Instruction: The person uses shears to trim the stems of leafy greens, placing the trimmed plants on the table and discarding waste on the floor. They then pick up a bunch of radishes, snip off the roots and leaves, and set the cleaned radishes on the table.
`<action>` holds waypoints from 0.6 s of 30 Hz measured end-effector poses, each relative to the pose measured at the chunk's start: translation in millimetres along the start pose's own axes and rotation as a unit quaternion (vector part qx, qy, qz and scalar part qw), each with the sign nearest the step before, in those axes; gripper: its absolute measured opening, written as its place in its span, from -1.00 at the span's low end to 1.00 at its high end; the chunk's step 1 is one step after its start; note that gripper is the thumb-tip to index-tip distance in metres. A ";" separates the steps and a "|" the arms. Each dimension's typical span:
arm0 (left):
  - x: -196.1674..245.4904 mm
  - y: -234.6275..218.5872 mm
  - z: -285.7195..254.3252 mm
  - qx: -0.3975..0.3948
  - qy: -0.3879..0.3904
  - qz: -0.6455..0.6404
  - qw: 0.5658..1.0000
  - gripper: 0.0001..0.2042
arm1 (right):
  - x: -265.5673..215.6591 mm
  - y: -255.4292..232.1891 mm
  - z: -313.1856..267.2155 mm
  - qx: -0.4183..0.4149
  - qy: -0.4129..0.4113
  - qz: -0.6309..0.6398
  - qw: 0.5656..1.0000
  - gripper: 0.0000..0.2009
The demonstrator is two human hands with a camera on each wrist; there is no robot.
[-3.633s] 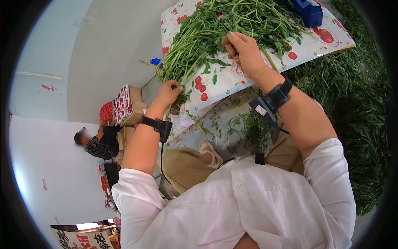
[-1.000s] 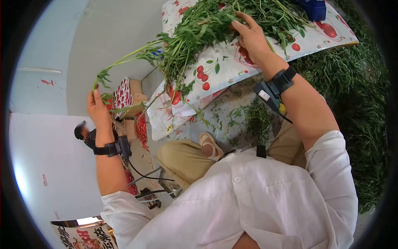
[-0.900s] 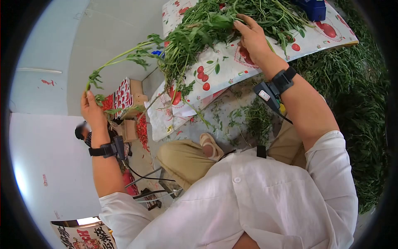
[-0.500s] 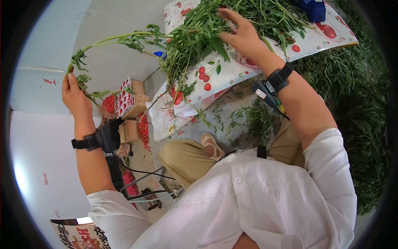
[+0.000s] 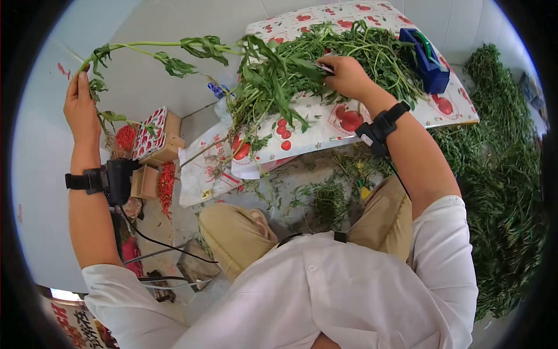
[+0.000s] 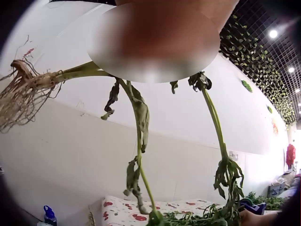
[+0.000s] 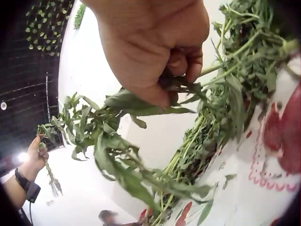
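My left hand is raised at the far left and grips a long green leafy plant near its root end. Pale, stringy roots stick out past that hand in the left wrist view, where the hand itself is blurred. The plant's stems arch across to the table, their leaves drooping. Over the table my right hand pinches leaves of the plant between thumb and curled fingers; a small shiny thing shows at its fingertips. Below lies a heap of the same plants.
The table has a cherry-print cover. A blue tape dispenser stands at its right end. More greenery is piled on the floor at right. Boxes and red peppers are at left, with a metal-framed stool nearer me.
My left hand has left the table edge and moved up and left, drawing the plant out. The right hand, spread half a second ago, has curled onto the leaves. The head view has shifted.
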State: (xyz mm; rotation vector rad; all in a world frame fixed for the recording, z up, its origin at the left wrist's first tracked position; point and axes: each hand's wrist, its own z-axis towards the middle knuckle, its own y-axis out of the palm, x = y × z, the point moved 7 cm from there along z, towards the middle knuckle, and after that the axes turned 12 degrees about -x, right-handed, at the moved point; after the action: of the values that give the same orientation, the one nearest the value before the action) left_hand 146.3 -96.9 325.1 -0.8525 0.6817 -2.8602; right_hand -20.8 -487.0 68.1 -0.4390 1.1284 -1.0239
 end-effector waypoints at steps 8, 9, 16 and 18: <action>-21.9 -37.5 1.4 0.066 -0.027 -0.007 0.997 -0.70 | 12.4 -67.7 3.6 0.031 0.030 -0.111 0.993 -0.78; -21.7 -39.9 1.8 0.068 -0.030 -0.003 0.997 -0.70 | 20.8 -76.5 6.2 0.043 0.018 -0.133 0.990 -0.78; -31.9 -52.0 7.8 0.073 -0.057 -0.029 0.995 -0.69 | 67.6 -114.2 -9.1 0.057 0.189 -0.215 0.956 -0.78; -29.8 -44.4 10.3 0.051 -0.045 -0.023 0.997 -0.69 | 87.2 -113.2 -17.2 0.032 0.246 -0.257 0.934 -0.74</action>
State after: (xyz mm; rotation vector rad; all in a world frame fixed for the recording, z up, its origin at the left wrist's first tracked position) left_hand 179.0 -55.1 337.3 -0.9866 0.5091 -2.8472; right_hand -81.2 -613.9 98.9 -0.4495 1.4564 -1.6908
